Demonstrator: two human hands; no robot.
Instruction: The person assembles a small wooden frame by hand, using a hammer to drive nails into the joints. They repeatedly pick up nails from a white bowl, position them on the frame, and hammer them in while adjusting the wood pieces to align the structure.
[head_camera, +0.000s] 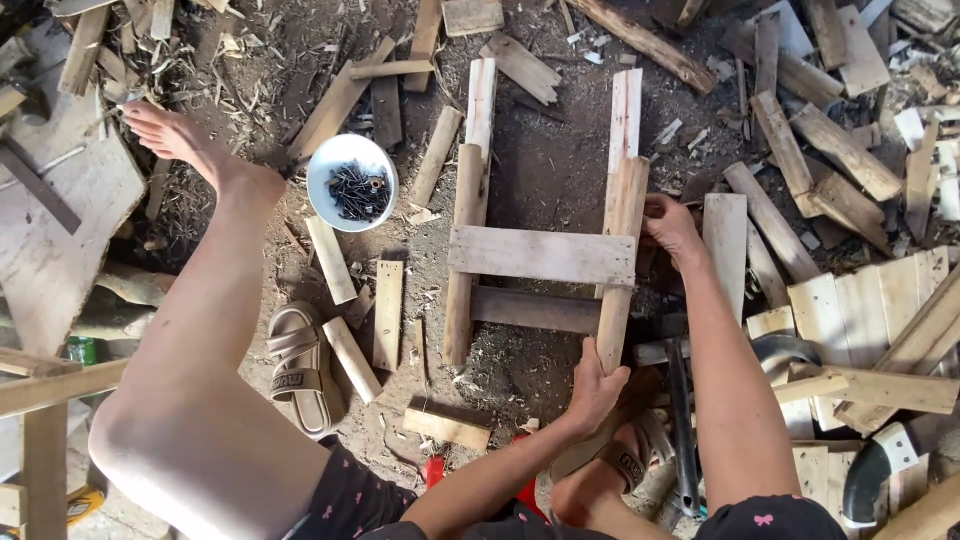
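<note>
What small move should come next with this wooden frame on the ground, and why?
Probably reach for a nail from the white bowl. Both the left hand and right hand grip the frame's right rail, and the upper crosspiece lies squarely across both rails.

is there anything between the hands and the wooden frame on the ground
Nothing visible. The left hand grips the near end of the wooden frame's right-hand rail, and the right hand rests against the same rail by the upper crosspiece.
</note>
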